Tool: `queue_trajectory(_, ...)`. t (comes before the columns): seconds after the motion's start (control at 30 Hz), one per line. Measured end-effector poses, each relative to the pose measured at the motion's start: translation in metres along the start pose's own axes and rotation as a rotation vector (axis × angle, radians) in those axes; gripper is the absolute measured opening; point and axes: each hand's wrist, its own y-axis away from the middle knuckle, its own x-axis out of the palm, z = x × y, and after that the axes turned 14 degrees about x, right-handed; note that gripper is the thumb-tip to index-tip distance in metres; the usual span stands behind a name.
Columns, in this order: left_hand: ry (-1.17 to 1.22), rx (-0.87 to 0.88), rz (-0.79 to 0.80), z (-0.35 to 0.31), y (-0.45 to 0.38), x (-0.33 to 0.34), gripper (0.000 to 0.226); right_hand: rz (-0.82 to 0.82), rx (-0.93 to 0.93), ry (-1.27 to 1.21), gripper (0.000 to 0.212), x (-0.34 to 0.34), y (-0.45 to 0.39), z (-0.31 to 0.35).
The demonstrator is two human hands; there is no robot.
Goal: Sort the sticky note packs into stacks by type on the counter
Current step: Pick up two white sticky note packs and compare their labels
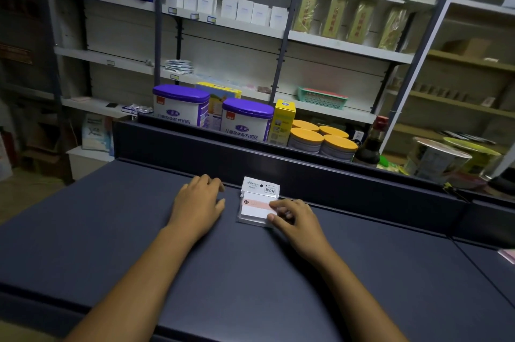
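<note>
One stack of packs [257, 203] sits on the dark desk [117, 230], its far end touching the raised ledge [320, 174] that runs along the desk's back edge. The top pack is white with a pink band across it and a white header card; how many packs lie beneath it I cannot tell.

Two hands are out. The right hand [295, 217] rests on the stack's right near corner, fingers loosely curled, fingertips on the pink band and thumb against the near edge, touching rather than gripping. The left hand [199, 202] lies flat on the desk just left of the stack, fingers spread and relaxed, holding nothing, its fingertips near the ledge.

Left of the stack and on the near side of it the desk is bare and wide, out to its front and left edges. To the right of the stack a seam crosses the surface, and something pink [507, 255] shows at the frame's edge.

Behind the ledge stand two purple-lidded tins [246, 118], four yellow-lidded jars [323, 139] and one dark bottle [372, 143].
</note>
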Motion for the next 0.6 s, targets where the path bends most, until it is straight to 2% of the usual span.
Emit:
queue_trajectory(0.13, 0.046, 0.014, 0.006, -0.017, 0.001, -0.007, 0.026, 0.004, 0.023, 0.004, 0.029, -0.018, 0.008, -0.003)
queue_trajectory(0.33, 0.115, 0.051, 0.112, -0.066, -0.008, -0.018, 0.032, -0.01, 0.044, 0.394, 0.039, -0.085, 0.032, -0.026)
queue_trajectory(0.6, 0.17, 0.258, 0.18, -0.209, -0.026, -0.022, 0.036, -0.106, 0.128, 0.674, 0.052, -0.199, 0.095, -0.073)
